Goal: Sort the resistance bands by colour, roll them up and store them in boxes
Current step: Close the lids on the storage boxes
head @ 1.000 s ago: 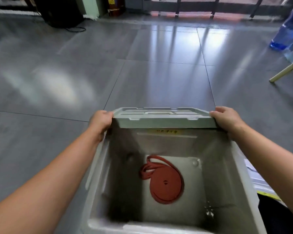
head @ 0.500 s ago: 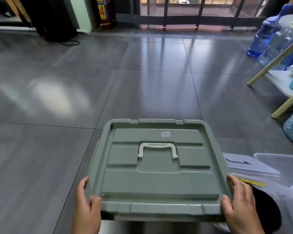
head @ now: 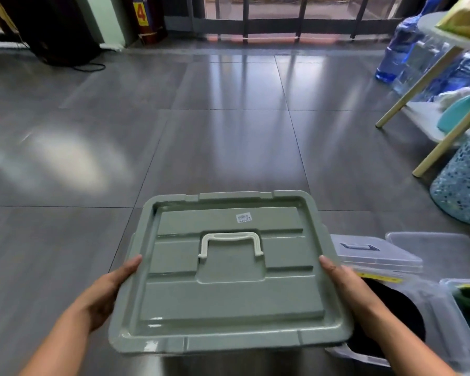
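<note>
Bare floor point(head: 228, 147) stretches ahead and left; clear boxes point(head: 375, 253) and table legs point(head: 415, 86) crowd the right side.

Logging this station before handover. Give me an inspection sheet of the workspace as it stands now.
Surface: glossy grey tiled floor.
Job's things: green lid with white handle; clear boxes at right, one holding a black mass.
Clutter: nothing seen.
Hands: left hand and right hand hold the lid's side edges; the fingers underneath are hidden.
Cables: black cable on the floor, far left.
Surroundings: blue water bottles, wooden-legged table, dark railing.
</note>
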Available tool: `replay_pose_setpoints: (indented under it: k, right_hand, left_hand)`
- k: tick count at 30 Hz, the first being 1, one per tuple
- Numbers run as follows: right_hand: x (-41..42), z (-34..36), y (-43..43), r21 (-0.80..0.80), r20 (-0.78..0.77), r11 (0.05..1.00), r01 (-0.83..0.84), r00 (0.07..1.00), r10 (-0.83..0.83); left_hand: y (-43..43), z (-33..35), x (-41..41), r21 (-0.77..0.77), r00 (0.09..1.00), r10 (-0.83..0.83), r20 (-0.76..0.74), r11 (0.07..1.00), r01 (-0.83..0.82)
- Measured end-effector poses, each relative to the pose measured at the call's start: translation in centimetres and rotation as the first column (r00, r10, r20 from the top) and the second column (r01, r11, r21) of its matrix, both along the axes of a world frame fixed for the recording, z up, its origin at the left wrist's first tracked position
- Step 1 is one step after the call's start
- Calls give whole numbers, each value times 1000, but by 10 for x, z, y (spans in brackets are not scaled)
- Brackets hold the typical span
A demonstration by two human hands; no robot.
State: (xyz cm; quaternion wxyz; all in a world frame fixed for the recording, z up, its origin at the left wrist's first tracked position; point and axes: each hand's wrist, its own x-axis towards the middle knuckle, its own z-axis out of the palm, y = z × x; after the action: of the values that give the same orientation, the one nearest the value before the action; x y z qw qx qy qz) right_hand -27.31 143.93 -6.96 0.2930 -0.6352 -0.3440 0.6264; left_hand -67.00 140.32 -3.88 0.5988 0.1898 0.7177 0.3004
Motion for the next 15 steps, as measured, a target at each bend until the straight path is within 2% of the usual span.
replay_pose_setpoints:
  k: [2,4,6,8,10,12,14,15]
  right_hand:
    - [-3,-1,-3,8,-52,1000,23,998,-23]
    - [-9,-1,-5,55,39,997,52,998,-54]
    - [-17,-2,-7,98,121,994,49,991,-61]
    - [-26,-4,-10,112,160,993,31,986,-49]
    - [-34,-4,-12,121,191,992,37,980,-59]
    - [-39,-4,-13,132,159,989,60,984,-81]
    - [-38,-4,-15,119,92,989,92,990,-103]
    - [-37,-8,-16,111,10,988,108,994,-110]
  left_hand:
    - [9,3,-5,24,991,-25,-134,999,28]
    - [15,1,-9,80,945,-7,-328,996,36]
    - [18,-4,-12,124,836,8,-548,990,72]
    - [15,-9,-17,104,718,-19,-696,986,127]
    - [13,-11,-20,85,672,-46,-740,983,160]
    - [12,-9,-22,106,655,-50,-754,975,197]
    - [12,-11,-22,143,644,-26,-764,967,209]
    - [11,-12,-23,164,646,-12,-763,964,211]
